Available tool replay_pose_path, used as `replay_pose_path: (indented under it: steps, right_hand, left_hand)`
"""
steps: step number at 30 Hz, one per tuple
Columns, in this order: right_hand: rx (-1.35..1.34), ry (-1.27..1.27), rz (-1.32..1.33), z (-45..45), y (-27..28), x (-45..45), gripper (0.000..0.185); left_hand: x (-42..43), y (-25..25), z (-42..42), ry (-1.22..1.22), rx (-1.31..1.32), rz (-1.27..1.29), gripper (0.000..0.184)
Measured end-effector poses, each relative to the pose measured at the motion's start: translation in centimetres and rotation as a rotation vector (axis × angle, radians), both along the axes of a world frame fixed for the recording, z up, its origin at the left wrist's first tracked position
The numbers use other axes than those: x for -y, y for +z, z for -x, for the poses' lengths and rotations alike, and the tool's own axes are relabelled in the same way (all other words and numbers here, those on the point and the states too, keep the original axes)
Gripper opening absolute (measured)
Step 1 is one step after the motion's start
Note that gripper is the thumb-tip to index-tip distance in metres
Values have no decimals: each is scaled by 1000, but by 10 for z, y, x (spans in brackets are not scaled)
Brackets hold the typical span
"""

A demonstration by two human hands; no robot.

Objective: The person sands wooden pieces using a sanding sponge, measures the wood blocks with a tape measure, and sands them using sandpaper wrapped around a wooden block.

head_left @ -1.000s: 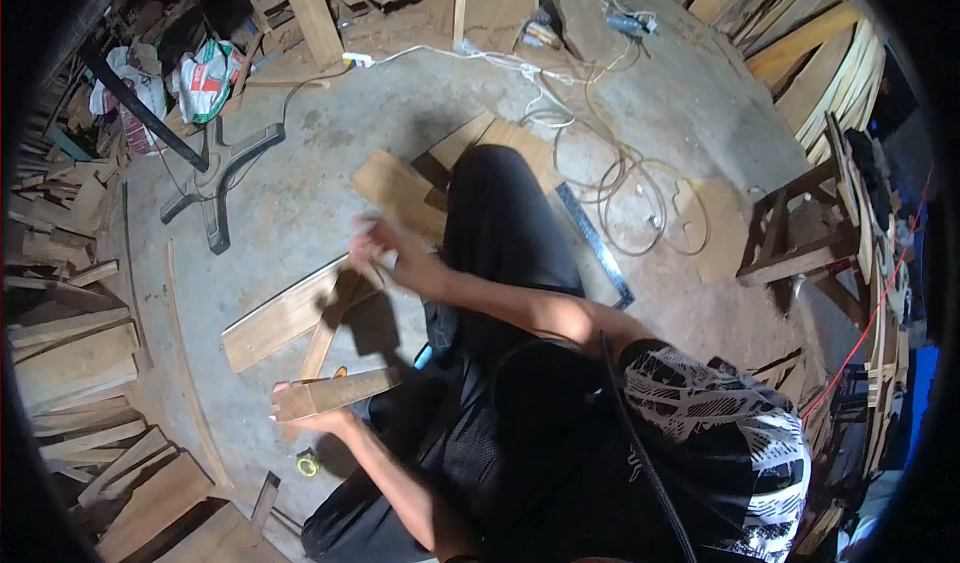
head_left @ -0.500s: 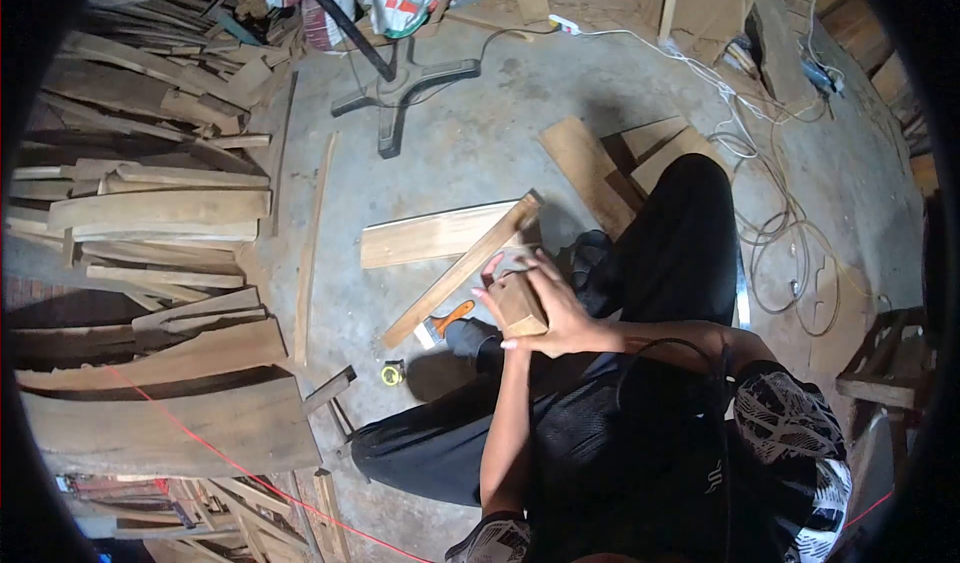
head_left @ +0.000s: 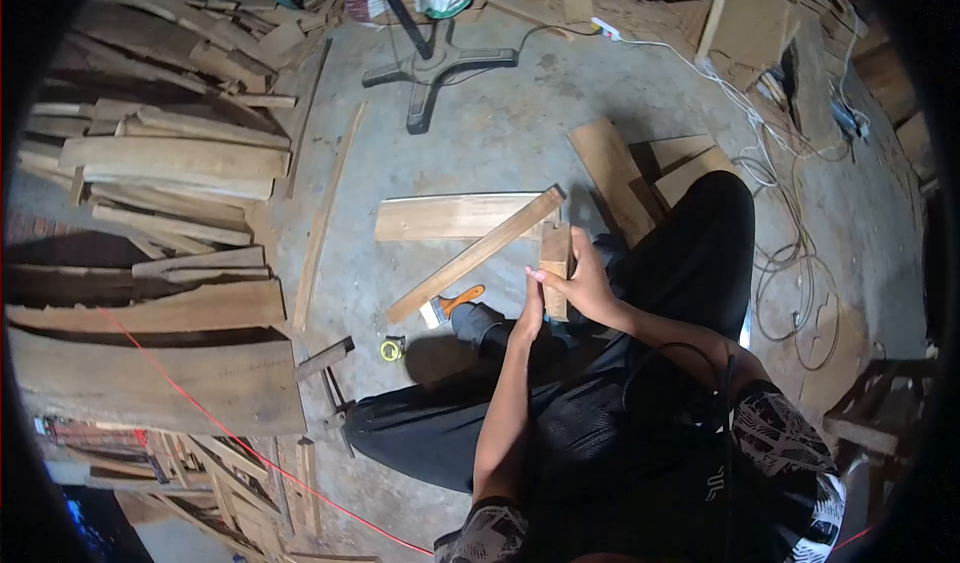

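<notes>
Between my two hands is a small wooden block [head_left: 554,251], held with its long side running away from me. My right hand [head_left: 590,285] is closed around its right side, the thumb lying across the front. On the left side, my left hand [head_left: 532,308] presses against the block's near part, with its lower fingers hidden. Just beyond, a long wood strip [head_left: 478,255] lies slanted across a flat pale board [head_left: 440,219]. A paintbrush [head_left: 455,305] with an orange-brown handle is on the floor to the left, near my foot.
A round yellow-green item, perhaps a tape measure [head_left: 392,349], lies by my left leg. Stacked planks [head_left: 180,168] fill the left side. A black stand base [head_left: 432,68] stands ahead. Brown boards [head_left: 610,178] and loose cables [head_left: 790,233] lie to the right.
The block has been turned in my hands, so a narrower side now faces up. My fingers have shifted from around its top to its sides. The whole view has moved slightly.
</notes>
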State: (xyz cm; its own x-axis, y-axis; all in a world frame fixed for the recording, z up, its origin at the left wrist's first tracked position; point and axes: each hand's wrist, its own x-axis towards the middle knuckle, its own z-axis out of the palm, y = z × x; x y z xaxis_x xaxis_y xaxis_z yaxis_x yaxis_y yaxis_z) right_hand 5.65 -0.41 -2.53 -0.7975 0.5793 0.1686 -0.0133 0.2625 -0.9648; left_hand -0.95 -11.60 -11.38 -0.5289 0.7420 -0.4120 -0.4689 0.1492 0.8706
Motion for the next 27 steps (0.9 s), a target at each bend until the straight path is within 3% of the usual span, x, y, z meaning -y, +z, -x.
replay_pose_path:
  steps: [6, 7, 9, 10, 12, 14, 18, 19, 21, 23, 26, 27]
  right_hand:
    - [62, -26, -165, 7, -15, -10, 58]
    - [67, -38, -175, 8, -15, -7, 56]
    - [43, -108, -141, 10, -22, -10, 51]
    - [64, -150, -172, 11, -32, -14, 50]
    - [81, -173, -197, 10, -44, -17, 60]
    - [89, -230, -219, 9, -36, -13, 62]
    - [71, -341, -152, 13, -59, -22, 68]
    - [124, -311, -285, 13, -66, -28, 76]
    - [52, -376, -156, 16, -72, -32, 85]
    - [34, -335, -52, 22, -65, -30, 91]
    - [88, -391, -437, 20, -69, -32, 87]
    - [130, -288, -422, 19, -62, -31, 84]
  left_hand:
    - [-4, 8, 5, 138, 160, -186, 97]
    - [-4, 49, -3, 172, 111, -176, 98]
    - [-7, 41, -2, 142, 19, -228, 95]
    - [-9, 37, -6, 162, -60, -168, 84]
    - [-10, -17, -3, 150, -98, -39, 84]
    - [-11, -17, -2, 179, -75, 6, 83]
    - [-17, 8, -8, 159, -79, -197, 68]
    - [-16, 13, -9, 113, -148, -120, 62]
    - [-19, 10, -8, 95, -464, -130, 59]
    - [-14, 0, -2, 22, -591, 124, 63]
    - [-16, -2, -3, 32, -521, 222, 73]
    - [-19, 4, -5, 85, -524, 83, 75]
